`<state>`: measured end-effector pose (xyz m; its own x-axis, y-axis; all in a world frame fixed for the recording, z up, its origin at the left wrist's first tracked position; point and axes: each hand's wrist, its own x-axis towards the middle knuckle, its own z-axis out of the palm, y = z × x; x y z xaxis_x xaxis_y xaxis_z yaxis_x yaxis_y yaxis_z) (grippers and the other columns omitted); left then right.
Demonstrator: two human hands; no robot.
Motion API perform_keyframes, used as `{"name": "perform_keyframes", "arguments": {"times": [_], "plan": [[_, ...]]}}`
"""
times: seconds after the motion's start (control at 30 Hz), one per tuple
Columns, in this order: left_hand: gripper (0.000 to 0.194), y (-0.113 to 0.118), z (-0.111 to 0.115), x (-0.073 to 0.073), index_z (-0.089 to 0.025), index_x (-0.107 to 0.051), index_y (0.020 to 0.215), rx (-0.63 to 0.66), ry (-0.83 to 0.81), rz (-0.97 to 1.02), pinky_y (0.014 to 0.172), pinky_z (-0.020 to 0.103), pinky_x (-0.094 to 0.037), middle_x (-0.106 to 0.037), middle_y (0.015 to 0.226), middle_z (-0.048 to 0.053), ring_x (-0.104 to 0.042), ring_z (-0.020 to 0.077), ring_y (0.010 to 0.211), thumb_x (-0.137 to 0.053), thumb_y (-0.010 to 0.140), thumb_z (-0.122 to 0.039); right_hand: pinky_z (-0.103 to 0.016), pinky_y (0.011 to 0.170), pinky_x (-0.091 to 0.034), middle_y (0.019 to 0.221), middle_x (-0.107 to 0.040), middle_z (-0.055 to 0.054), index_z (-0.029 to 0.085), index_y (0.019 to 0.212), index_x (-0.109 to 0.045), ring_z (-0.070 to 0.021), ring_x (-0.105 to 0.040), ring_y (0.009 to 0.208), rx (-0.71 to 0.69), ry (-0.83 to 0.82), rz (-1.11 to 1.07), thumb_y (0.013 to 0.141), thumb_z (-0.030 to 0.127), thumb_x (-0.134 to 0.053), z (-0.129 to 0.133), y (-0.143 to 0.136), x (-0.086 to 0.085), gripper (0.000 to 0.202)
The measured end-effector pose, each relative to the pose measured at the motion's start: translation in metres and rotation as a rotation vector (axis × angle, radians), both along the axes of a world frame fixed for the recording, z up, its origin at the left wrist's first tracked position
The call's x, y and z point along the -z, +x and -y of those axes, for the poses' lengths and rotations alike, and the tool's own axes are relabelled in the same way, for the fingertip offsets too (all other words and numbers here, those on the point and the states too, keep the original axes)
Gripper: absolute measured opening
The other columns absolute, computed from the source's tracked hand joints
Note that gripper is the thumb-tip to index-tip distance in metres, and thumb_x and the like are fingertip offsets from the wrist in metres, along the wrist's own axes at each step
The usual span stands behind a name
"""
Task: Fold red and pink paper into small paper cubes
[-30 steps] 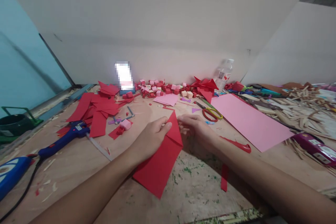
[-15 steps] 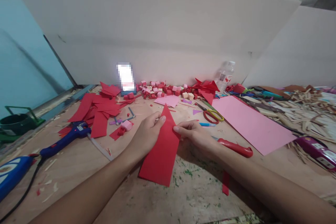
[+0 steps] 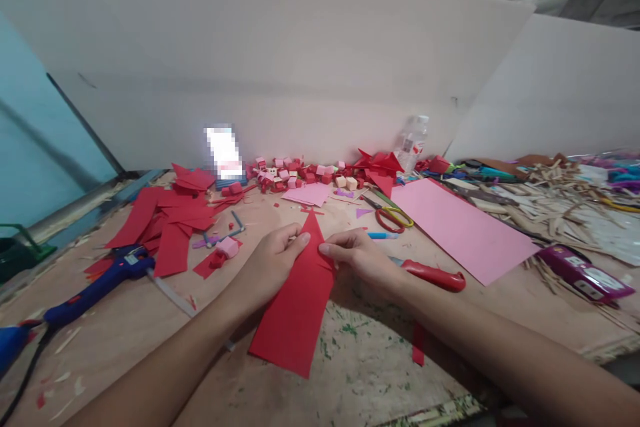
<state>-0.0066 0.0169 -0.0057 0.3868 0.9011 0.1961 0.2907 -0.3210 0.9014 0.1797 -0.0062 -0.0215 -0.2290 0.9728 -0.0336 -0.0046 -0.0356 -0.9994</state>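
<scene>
Both the left hand [image 3: 276,255] and right hand [image 3: 364,259] pinch the pointed red paper [image 3: 295,320] with their fingers [image 3: 344,239].

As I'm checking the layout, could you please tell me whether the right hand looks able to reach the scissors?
Probably yes: the scissors lie just beyond the right hand, only a low blue item between, though that hand holds red paper.

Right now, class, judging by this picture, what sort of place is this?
Probably a craft workspace: a blue glue gun, scissors and a pile of red paper pieces lie on the tabletop.
</scene>
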Motion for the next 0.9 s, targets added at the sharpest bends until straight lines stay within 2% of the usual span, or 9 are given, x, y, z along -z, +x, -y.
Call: {"name": "perform_keyframes", "arguments": {"times": [0.27,0.37,0.43,0.5,0.57,0.63,0.73,0.8,0.9], "plan": [[0.033,0.001,0.001,0.0,-0.021,-0.056,0.078,0.013,0.019,-0.037,0.067,0.028,-0.042,-0.059,0.077,0.0,-0.056,0.0194,0.077,-0.047,0.098,-0.045,-0.028,0.056,-0.031,0.061,-0.056,0.0,0.015,0.064,-0.068,-0.0125,-0.044,0.058,0.046,0.049,-0.021,0.074,0.049,-0.08,-0.006,0.002,-0.001,0.038],[0.025,-0.002,-0.001,0.001,-0.022,-0.062,0.094,-0.029,0.021,0.006,0.07,0.029,-0.047,-0.066,0.091,0.002,-0.061,0.0203,0.083,-0.045,0.099,-0.039,-0.028,0.057,-0.035,0.064,-0.059,-0.001,0.014,0.07,-0.07,-0.0132,-0.049,0.059,0.061,-0.049,-0.147,0.07,0.047,-0.084,-0.01,0.005,0.003,0.036],[0.023,-0.004,-0.004,0.001,-0.024,-0.062,0.114,-0.068,0.102,-0.007,0.078,0.032,-0.05,-0.067,0.115,0.005,-0.064,0.0222,0.097,-0.05,0.094,-0.028,-0.027,0.056,-0.037,0.062,-0.057,0.0,0.015,0.071,-0.068,-0.0126,-0.049,0.056,0.062,-0.131,-0.24,0.069,0.043,-0.087,-0.011,0.007,0.004,0.034],[0.039,-0.008,-0.005,0.0,-0.027,-0.059,0.127,-0.06,0.261,-0.064,0.091,0.037,-0.051,-0.059,0.137,0.008,-0.059,0.0252,0.119,-0.056,0.088,-0.021,-0.027,0.054,-0.037,0.059,-0.054,0.002,0.016,0.071,-0.065,-0.0117,-0.046,0.053,0.05,-0.218,-0.312,0.069,0.037,-0.087,-0.011,0.007,0.003,0.03],[0.038,-0.01,-0.005,-0.003,-0.027,-0.064,0.123,0.008,0.429,-0.112,0.107,0.042,-0.044,-0.053,0.146,0.007,-0.048,0.0266,0.135,-0.057,0.087,-0.018,-0.025,0.051,-0.036,0.058,-0.053,0.003,0.016,0.072,-0.065,-0.0112,-0.045,0.051,0.037,-0.319,-0.351,0.07,0.03,-0.086,-0.009,0.007,0.002,0.025],[0.025,-0.011,-0.003,-0.007,-0.026,-0.072,0.106,0.077,0.514,-0.121,0.114,0.045,-0.038,-0.059,0.141,0.006,-0.048,0.0264,0.136,-0.055,0.089,-0.018,-0.024,0.05,-0.035,0.059,-0.054,0.003,0.015,0.076,-0.066,-0.0104,-0.044,0.05,0.032,-0.402,-0.364,0.072,0.025,-0.083,-0.007,0.005,0.0,0.02],[0.021,-0.01,0.001,-0.011,-0.024,-0.075,0.091,0.05,0.432,-0.093,0.105,0.041,-0.046,-0.074,0.115,0.005,-0.064,0.0252,0.113,-0.055,0.09,-0.019,-0.025,0.051,-0.038,0.06,-0.057,0.002,0.015,0.081,-0.067,-0.0107,-0.047,0.05,0.044,-0.417,-0.342,0.077,0.029,-0.079,-0.005,0.004,-0.001,0.019],[0.019,-0.009,0.001,-0.011,-0.022,-0.076,0.092,-0.038,0.28,-0.035,0.092,0.038,-0.053,-0.078,0.1,0.005,-0.07,0.0245,0.096,-0.058,0.088,-0.023,-0.026,0.052,-0.04,0.061,-0.059,0.001,0.017,0.078,-0.066,-0.0123,-0.05,0.051,0.074,-0.331,-0.311,0.078,0.035,-0.079,-0.007,0.003,-0.001,0.023],[0.022,-0.006,-0.005,-0.007,-0.017,-0.077,0.092,-0.094,0.037,0.119,0.079,0.035,-0.056,-0.079,0.095,0.008,-0.072,0.0256,0.087,-0.066,0.083,-0.034,-0.027,0.052,-0.043,0.064,-0.065,-0.002,0.018,0.074,-0.066,-0.0152,-0.056,0.054,0.122,-0.148,-0.263,0.073,0.035,-0.078,-0.01,0.005,-0.004,0.021]]}}
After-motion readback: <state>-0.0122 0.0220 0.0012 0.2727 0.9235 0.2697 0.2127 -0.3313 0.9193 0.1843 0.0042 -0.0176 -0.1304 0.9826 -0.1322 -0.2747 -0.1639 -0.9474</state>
